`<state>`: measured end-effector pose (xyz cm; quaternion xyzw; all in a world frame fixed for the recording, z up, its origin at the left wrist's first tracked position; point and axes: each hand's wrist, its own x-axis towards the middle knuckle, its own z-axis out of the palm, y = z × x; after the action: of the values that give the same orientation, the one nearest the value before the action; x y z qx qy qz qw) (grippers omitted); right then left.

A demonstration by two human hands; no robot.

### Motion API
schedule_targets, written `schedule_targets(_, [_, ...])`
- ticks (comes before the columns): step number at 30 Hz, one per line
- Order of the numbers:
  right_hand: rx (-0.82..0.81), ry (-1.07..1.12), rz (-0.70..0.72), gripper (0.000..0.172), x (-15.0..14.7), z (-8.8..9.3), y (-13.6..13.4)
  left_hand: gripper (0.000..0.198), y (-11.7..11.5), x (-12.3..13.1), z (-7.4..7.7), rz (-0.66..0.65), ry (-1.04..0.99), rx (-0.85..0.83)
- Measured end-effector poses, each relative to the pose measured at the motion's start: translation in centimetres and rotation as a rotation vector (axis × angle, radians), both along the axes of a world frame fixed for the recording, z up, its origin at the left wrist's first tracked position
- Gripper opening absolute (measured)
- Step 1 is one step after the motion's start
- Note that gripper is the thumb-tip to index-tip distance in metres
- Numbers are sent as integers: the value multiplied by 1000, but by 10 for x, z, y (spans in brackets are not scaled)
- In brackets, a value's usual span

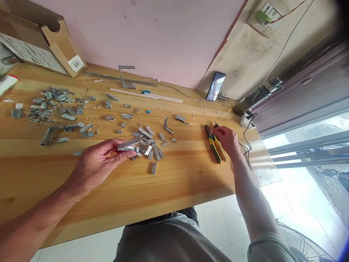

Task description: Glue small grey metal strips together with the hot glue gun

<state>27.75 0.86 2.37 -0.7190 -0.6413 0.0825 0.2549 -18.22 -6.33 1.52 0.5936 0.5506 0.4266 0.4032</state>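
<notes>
My left hand (99,160) pinches a bent grey metal strip (129,143) between thumb and fingers, over a loose pile of small flat metal pieces (157,153). My right hand (228,140) is closed beside the head of the yellow-and-black pliers (215,147), which lie on the table. A small dark-tipped thing (216,124) shows at the right fingertips; its kind and whether it is held are unclear. Between the hands lies a V-shaped metal strip (168,126), with a short ribbed metal block (180,118) near it.
A larger heap of metal pieces (56,100) covers the wooden table (131,189) at left, near an open cardboard box (67,54). Thin rods and white strips (147,95) lie along the wall. A phone (216,86) leans at the back right, near black cables (246,145).
</notes>
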Motion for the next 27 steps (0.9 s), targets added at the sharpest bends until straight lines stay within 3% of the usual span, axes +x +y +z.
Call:
schedule_targets(6, [12, -66, -32, 21, -5, -12, -3, 23, 0, -4, -7, 18, -2, -40])
schedule_targets(10, [83, -70, -36, 22, -11, 1, -8, 26, 0, -4, -11, 31, -10, -58])
schedule_targets(12, [97, -35, 14, 21, -28, 10, -13, 32, 1, -2, -13, 13, -61, -72])
schedule_targets(16, [53, 158, 361, 16, -100, 20, -38, 40, -2, 5, -17, -60, -168, -72])
schedule_targets(20, [-44, 288, 755, 26, -178, 9, -64, 41, -9, 12, -18, -149, -170, -109])
schedule_targets(23, [-28, 249, 852, 16, -208, -6, -70, 39, -13, 15, -16, -197, -196, -143])
schedule_targets(27, [39, 212, 893, 13, -216, -19, -67, 39, -11, 6, -11, -228, -205, -173])
